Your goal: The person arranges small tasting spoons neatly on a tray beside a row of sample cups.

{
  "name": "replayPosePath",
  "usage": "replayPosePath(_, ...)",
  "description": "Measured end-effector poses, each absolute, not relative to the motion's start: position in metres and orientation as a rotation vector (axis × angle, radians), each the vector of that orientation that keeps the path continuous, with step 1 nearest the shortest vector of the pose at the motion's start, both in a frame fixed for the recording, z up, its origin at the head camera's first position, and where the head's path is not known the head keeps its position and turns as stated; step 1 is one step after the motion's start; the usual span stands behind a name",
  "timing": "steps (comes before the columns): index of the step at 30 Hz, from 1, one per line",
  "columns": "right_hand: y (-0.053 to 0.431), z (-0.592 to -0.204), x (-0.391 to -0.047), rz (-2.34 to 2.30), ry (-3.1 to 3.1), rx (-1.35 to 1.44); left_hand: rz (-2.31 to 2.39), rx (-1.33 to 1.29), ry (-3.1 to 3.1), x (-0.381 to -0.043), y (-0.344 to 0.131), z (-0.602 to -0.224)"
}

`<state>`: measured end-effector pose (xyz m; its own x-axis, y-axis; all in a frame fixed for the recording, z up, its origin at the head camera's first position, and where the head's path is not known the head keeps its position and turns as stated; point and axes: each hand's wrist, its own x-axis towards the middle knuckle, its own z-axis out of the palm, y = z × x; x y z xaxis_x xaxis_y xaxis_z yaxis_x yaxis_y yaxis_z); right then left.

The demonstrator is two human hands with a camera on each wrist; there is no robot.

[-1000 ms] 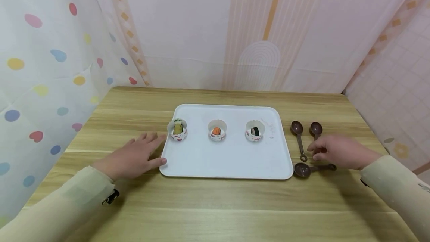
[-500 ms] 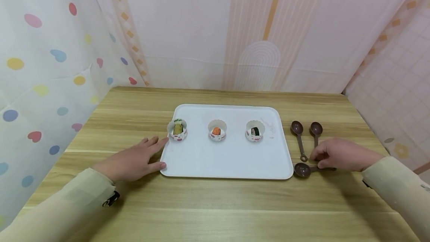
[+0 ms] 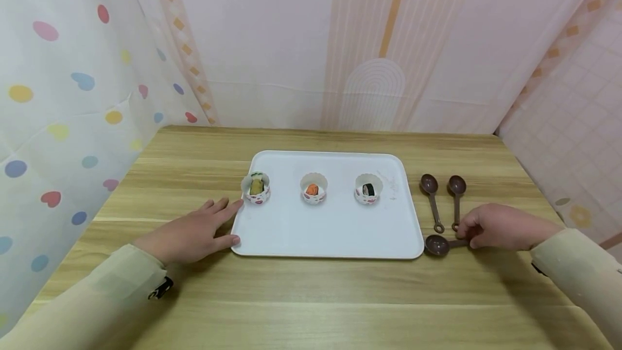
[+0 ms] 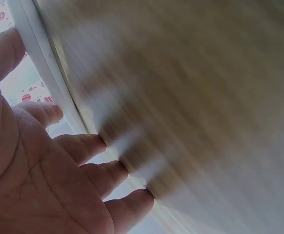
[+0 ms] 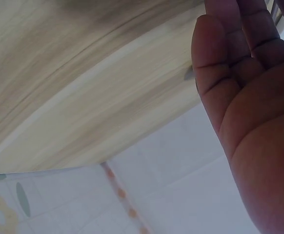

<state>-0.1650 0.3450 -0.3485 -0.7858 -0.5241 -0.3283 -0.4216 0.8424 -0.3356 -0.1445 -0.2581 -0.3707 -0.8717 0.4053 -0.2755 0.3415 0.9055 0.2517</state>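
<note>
A white rectangular tray, smooth, round-cornered and edged by a low raised rim, lies on a wood-grain table. At its near right corner, a dark brown measuring spoon lies crosswise, its round, glossy bowl just beside the tray and its slim handle pointing away from it. The right hand pinches that handle toward its far end, thumb and fingers curled together; the right wrist view does not show the hold. Farther back along the tray's right side are 2 matching spoons with deep bowls toward the back: the inner spoon, its handle ending in a ring, and the outer spoon, near the right hand. At the tray's left edge, the left hand is spread wide, its thumb and forefinger at the rim, its other fingers angled down beside it, gripping nothing. Across the tray's rear half stand 3 scalloped paper cups with red-printed walls: the left cup holds a tan and green piece, the middle cup a rough orange morsel, the right cup a black-wrapped sushi roll. Behind the tray hangs a pale, lightly creased curtain with a ribbed arch print.
</note>
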Motion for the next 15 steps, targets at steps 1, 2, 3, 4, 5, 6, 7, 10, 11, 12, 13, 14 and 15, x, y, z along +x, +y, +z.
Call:
replayPosePath(1, 0.3461, -0.3487, -0.1649, -0.343, 2.608, -0.695, 0.282, 0.552, 2.745, -0.1444, -0.2581, -0.3706)
replayPosePath(2, 0.3472, -0.3489, -0.1648, -0.344, 2.609, -0.690, 0.282, 0.554, 2.745, -0.1443, -0.2582, -0.3705)
replayPosePath(3, 0.3480, -0.3489, -0.1646, -0.347, 2.608, -0.689, 0.285, 0.553, 2.743, -0.1442, -0.2581, -0.3703)
replayPosePath(4, 0.3489, -0.3491, -0.1644, -0.349, 2.607, -0.689, 0.282, 0.557, 2.743, -0.1443, -0.2583, -0.3704)
replayPosePath(5, 0.3498, -0.3491, -0.1643, -0.351, 2.608, -0.694, 0.283, 0.555, 2.740, -0.1443, -0.2583, -0.3703)
replayPosePath(6, 0.3506, -0.3493, -0.1641, -0.352, 2.608, -0.691, 0.281, 0.558, 2.739, -0.1444, -0.2583, -0.3703)
replayPosePath(7, 0.3512, -0.3495, -0.1640, -0.353, 2.607, -0.690, 0.282, 0.559, 2.738, -0.1444, -0.2583, -0.3702)
replayPosePath(10, 0.3527, -0.3504, -0.1635, -0.358, 2.606, -0.680, 0.280, 0.561, 2.736, -0.1444, -0.2585, -0.3700)
replayPosePath(11, 0.3532, -0.3510, -0.1634, -0.362, 2.605, -0.678, 0.282, 0.557, 2.734, -0.1444, -0.2584, -0.3699)
replayPosePath(12, 0.3534, -0.3517, -0.1633, -0.367, 2.602, -0.668, 0.279, 0.559, 2.734, -0.1444, -0.2586, -0.3699)
replayPosePath(13, 0.3537, -0.3523, -0.1632, -0.372, 2.601, -0.665, 0.278, 0.559, 2.733, -0.1444, -0.2586, -0.3700)
replayPosePath(14, 0.3540, -0.3529, -0.1631, -0.376, 2.600, -0.660, 0.276, 0.559, 2.732, -0.1444, -0.2585, -0.3699)
replayPosePath(15, 0.3544, -0.3534, -0.1630, -0.380, 2.599, -0.654, 0.277, 0.557, 2.730, -0.1443, -0.2583, -0.3697)
